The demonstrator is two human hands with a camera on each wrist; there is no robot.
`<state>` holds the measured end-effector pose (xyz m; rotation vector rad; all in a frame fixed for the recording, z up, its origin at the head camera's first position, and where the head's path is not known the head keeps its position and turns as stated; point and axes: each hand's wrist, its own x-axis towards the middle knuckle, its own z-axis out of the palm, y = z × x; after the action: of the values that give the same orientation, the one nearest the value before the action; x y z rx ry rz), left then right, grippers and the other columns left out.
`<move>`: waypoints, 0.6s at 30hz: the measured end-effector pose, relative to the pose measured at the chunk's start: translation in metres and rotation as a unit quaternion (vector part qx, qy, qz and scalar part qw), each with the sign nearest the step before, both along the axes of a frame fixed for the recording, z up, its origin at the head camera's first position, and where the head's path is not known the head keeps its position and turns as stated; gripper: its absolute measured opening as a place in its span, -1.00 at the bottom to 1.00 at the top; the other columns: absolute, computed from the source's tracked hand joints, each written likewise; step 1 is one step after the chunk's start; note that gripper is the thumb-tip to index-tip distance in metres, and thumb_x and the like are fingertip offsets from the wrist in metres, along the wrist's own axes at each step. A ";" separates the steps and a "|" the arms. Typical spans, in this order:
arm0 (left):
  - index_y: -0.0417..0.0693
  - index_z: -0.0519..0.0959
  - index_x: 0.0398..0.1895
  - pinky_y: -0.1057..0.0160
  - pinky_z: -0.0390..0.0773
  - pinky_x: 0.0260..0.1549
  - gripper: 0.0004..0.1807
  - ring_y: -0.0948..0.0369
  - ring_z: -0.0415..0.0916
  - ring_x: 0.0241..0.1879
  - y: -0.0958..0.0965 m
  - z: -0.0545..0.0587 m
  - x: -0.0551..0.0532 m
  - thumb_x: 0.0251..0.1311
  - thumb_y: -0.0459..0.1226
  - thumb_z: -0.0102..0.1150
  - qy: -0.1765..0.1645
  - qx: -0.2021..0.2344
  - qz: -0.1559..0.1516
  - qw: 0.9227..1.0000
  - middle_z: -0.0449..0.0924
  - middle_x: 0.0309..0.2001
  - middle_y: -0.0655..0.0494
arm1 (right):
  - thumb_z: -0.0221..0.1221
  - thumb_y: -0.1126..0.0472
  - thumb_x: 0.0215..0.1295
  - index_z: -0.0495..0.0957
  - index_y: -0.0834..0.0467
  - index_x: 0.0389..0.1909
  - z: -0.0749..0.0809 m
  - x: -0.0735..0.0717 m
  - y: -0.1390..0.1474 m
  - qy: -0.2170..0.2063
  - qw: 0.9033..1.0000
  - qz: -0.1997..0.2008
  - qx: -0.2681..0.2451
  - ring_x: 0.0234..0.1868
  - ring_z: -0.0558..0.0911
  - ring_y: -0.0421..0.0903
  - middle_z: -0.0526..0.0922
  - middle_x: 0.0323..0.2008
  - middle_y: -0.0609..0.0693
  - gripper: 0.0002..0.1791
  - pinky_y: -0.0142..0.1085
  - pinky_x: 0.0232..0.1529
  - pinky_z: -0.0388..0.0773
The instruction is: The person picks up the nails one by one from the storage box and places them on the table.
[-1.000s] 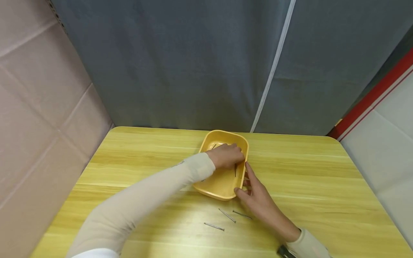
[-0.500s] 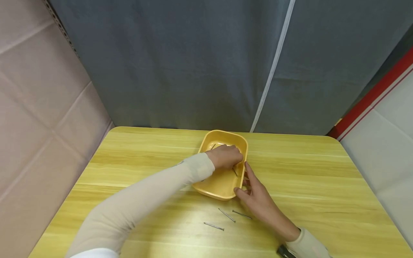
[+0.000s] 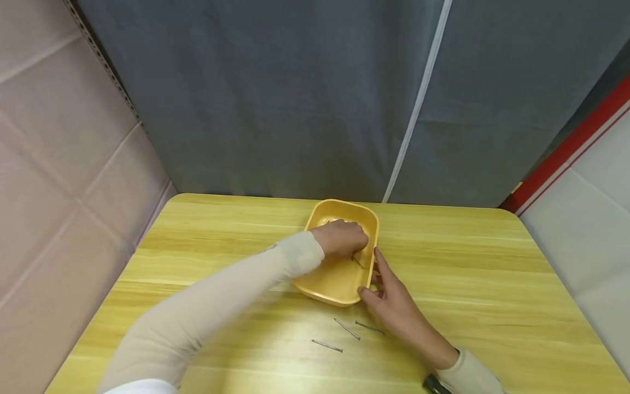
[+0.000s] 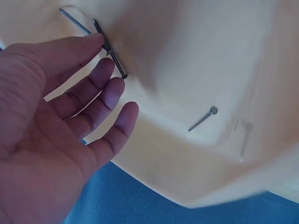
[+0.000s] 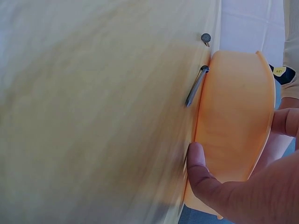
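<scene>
My left hand [image 3: 340, 238] reaches into a yellow plastic bin [image 3: 331, 287], its fingers bent. In the left wrist view its thumb and fingertips are right at two crossed nails [image 4: 117, 61] in the bin; the thumb tip overlaps one, and I cannot tell whether they are pinched. A separate nail [image 4: 201, 120] lies beyond the fingers, near the wall that mirrors it. My right hand [image 3: 394, 301] grips the bin's near right side, thumb at the rim and fingers along the outer wall. In the right wrist view one fingertip [image 5: 196, 154] touches the wall's base.
Three loose nails lie on the wood-grain table [image 3: 472, 306] in front of the bin: a left one [image 3: 327, 346], a middle one [image 3: 346, 329] and a right one [image 3: 369, 328]. A grey curtain [image 3: 275, 109] hangs behind the table's far edge.
My left hand has drawn slightly left within the bin. The nail showing beside its fingers has turned from nearly upright in view to slanted. My right hand keeps its hold.
</scene>
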<state>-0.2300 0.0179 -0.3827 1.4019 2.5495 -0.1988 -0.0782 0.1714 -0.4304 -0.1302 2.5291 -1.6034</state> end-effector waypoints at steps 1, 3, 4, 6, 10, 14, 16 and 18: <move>0.13 0.58 -0.46 0.14 0.66 -0.17 -0.70 0.17 0.48 -0.28 0.000 -0.003 -0.003 0.36 -0.46 0.28 0.001 0.001 -0.003 1.000 0.64 -0.35 0.19 | 0.27 0.28 0.54 -0.21 0.16 0.82 0.000 0.000 0.000 0.000 1.000 0.000 -0.002 0.34 0.64 0.14 0.41 0.55 0.27 0.06 -0.30 0.12 0.70; 0.13 0.59 -0.45 0.14 0.63 -0.25 -0.71 0.18 0.44 -0.32 -0.001 -0.006 -0.006 0.35 -0.46 0.27 -0.005 0.003 -0.006 1.000 0.61 -0.38 0.20 | 0.27 0.28 0.54 -0.21 0.16 0.82 -0.001 0.000 0.001 0.000 1.000 0.000 -0.003 0.34 0.64 0.14 0.40 0.56 0.26 0.06 -0.30 0.12 0.70; 0.12 0.59 -0.44 0.15 0.61 -0.29 -0.71 0.19 0.42 -0.34 -0.002 -0.005 -0.006 0.36 -0.46 0.26 -0.010 0.004 -0.008 1.000 0.59 -0.40 0.20 | 0.27 0.28 0.54 -0.21 0.15 0.82 -0.001 0.000 0.001 0.000 1.000 0.000 -0.003 0.34 0.64 0.14 0.40 0.56 0.26 0.06 -0.30 0.12 0.70; 0.10 0.61 -0.43 0.19 0.55 -0.37 -0.72 0.20 0.39 -0.38 -0.004 -0.003 -0.006 0.36 -0.48 0.25 -0.019 0.010 -0.010 1.000 0.55 -0.44 0.20 | 0.27 0.28 0.54 -0.21 0.15 0.82 -0.001 -0.001 0.001 0.000 1.000 -0.001 -0.003 0.33 0.64 0.13 0.40 0.56 0.26 0.06 -0.30 0.12 0.70; 0.06 0.61 -0.45 0.28 0.45 -0.42 -0.71 0.20 0.36 -0.42 -0.010 0.008 0.002 0.41 -0.48 0.24 -0.044 0.031 -0.004 0.999 0.48 -0.48 0.18 | 0.27 0.27 0.54 -0.21 0.14 0.82 -0.001 -0.002 0.002 0.000 1.000 -0.002 -0.001 0.31 0.65 0.12 0.42 0.55 0.25 0.06 -0.30 0.11 0.70; 0.09 0.55 -0.52 0.32 0.35 -0.46 -0.65 0.22 0.32 -0.45 -0.016 0.011 0.006 0.38 -0.50 0.24 -0.055 0.054 -0.007 0.997 0.40 -0.52 0.20 | 0.27 0.26 0.54 -0.21 0.14 0.82 -0.001 -0.002 0.003 0.001 1.000 -0.003 0.003 0.30 0.65 0.10 0.43 0.54 0.23 0.06 -0.28 0.11 0.70; 0.10 0.52 -0.56 0.33 0.33 -0.47 -0.62 0.23 0.31 -0.45 -0.019 0.012 0.008 0.37 -0.50 0.23 -0.056 0.065 -0.012 0.996 0.37 -0.53 0.21 | 0.27 0.27 0.54 -0.21 0.14 0.82 -0.001 -0.002 0.003 0.000 1.000 -0.003 0.003 0.30 0.65 0.11 0.43 0.54 0.23 0.06 -0.27 0.11 0.70; 0.10 0.50 -0.58 0.33 0.32 -0.47 -0.61 0.23 0.31 -0.45 -0.021 0.013 0.009 0.36 -0.50 0.23 -0.055 0.075 -0.016 0.995 0.36 -0.54 0.22 | 0.27 0.27 0.54 -0.21 0.14 0.82 -0.001 -0.003 0.002 -0.001 1.000 -0.003 0.002 0.30 0.65 0.11 0.42 0.54 0.23 0.06 -0.27 0.11 0.70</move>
<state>-0.2209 -0.0032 -0.3694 1.4639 2.4969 0.0658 -0.0808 0.1738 -0.4310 -0.1207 2.5341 -1.5998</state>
